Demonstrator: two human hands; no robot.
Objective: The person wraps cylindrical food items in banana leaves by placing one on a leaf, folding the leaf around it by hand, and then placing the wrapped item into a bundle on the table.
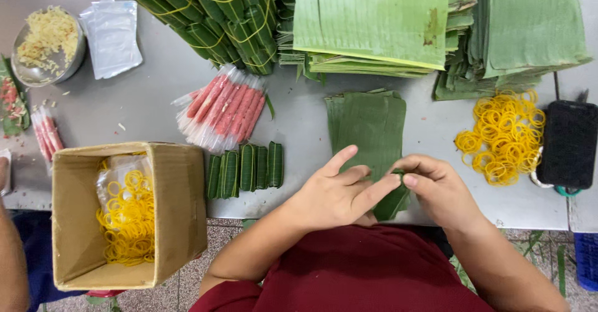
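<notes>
My left hand (339,193) and my right hand (436,187) meet at the table's near edge, both pinching a small roll wrapped in green banana leaf (391,203). The roll is mostly hidden by my fingers. It sits over the near end of a stack of cut leaf pieces (367,122). To the left lie several finished leaf-wrapped rolls (246,168) in a row, and beyond them a bunch of pink sausage sticks in clear plastic (224,107).
A loose pile of yellow rubber bands (501,134) lies right, beside a black case (568,144). A cardboard box (180,193) holding bagged rubber bands stands left. Large leaf stacks (374,19), tied bundles (212,13) and a metal bowl (75,59) sit farther back. Another person's arm (11,256) is at the left edge.
</notes>
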